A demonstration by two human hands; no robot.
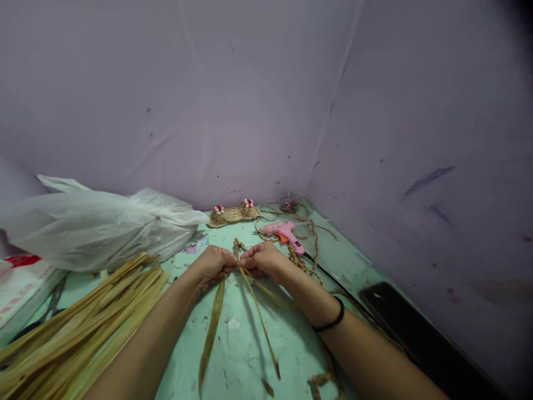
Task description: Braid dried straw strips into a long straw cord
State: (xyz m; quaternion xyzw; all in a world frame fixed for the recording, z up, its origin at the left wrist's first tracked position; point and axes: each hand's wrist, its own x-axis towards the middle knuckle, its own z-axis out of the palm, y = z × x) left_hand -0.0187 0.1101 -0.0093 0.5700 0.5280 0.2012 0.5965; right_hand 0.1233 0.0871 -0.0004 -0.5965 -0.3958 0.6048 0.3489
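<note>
Both hands meet over the middle of the green table, fingers pinched close together. My left hand (214,265) is closed on a braid of dried leaf strips (237,246), whose plaited end pokes up beyond the fingers. My right hand (263,258) grips the same braid from the other side, fingertips nearly touching the left ones. Loose strips hang down toward me: a wide flat strip (212,333) below the left hand and a narrow twisted strip (261,322) in the middle. Another strip runs under the right hand, partly hidden by it.
A bundle of dried leaf strips (91,328) lies at left, near a white plastic bag (100,225). Behind my hands sit a woven piece with beaded flowers (234,215) and a pink glue gun (287,232) with a black cord. A black flat object (416,333) lies at right.
</note>
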